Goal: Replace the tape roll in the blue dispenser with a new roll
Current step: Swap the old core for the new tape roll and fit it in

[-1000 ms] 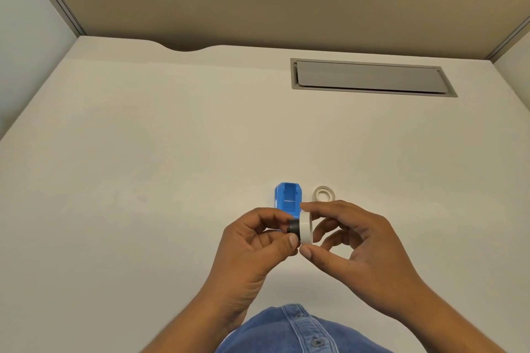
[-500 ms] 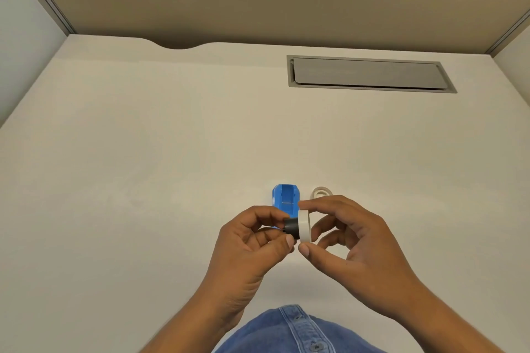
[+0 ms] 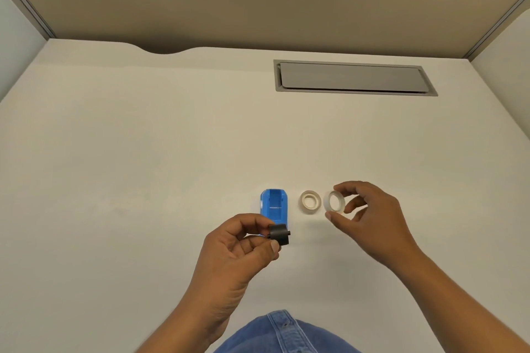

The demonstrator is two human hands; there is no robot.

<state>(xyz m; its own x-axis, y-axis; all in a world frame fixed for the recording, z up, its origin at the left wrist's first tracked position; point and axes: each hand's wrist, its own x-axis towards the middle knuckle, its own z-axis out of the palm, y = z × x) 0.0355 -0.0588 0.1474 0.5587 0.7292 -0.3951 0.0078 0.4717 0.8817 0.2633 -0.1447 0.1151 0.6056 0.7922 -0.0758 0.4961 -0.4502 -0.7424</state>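
Observation:
The blue dispenser (image 3: pixel 274 206) lies on the white desk (image 3: pixel 143 166), its roll bay open and holding nothing. My left hand (image 3: pixel 243 249) pinches a black spool core (image 3: pixel 278 235) just in front of the dispenser, covering its near end. My right hand (image 3: pixel 364 215) holds a whitish tape ring (image 3: pixel 334 201) between thumb and fingertips, a little above the desk at the right. A second whitish tape roll (image 3: pixel 310 201) lies flat on the desk between the dispenser and the held ring.
A grey cable hatch (image 3: pixel 352 77) is set into the desk at the back right. Tan partition walls (image 3: pixel 258 0) close off the back and sides. A blue denim shirt (image 3: pixel 281 335) shows at the bottom edge.
The two hands came apart: the white ring slid off the black core. My right hand carried the ring to the right, beside the lying roll. My left hand stayed with the core.

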